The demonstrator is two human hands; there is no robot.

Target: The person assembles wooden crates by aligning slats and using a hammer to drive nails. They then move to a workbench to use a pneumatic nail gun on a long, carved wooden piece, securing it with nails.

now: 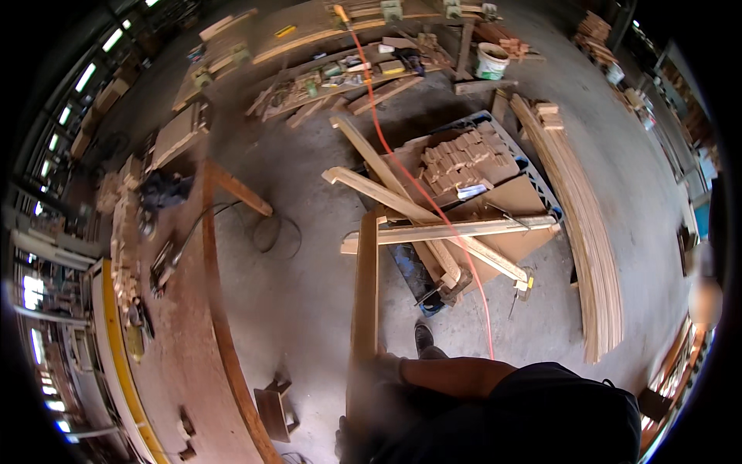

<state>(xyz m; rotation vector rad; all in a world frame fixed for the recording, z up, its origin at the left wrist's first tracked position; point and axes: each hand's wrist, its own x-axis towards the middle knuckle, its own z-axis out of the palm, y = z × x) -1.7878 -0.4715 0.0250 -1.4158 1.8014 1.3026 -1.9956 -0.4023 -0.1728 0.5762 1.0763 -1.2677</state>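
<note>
A long wooden beam (365,301) with a notched far end runs away from my body, left of the middle. Against its right side is my right hand (391,370), in a pale glove and partly blurred, closed round the beam. Lower down, my left hand (341,435) shows only as dark fingertips curled at the beam's left edge; the rest is hidden. Beyond the beam's far end, several similar beams (464,230) lie crossed over a blue pallet (406,271). Clamps (522,286) sit at some of their ends.
An orange hose (410,176) hangs across the pallet area. Small wood blocks (464,158) are stacked on cardboard (510,209). Long planks (576,232) lie at the right. A wooden worktable (178,348) stands left, with a small wooden stool (273,410) beside it. A white bucket (491,62) is farther back.
</note>
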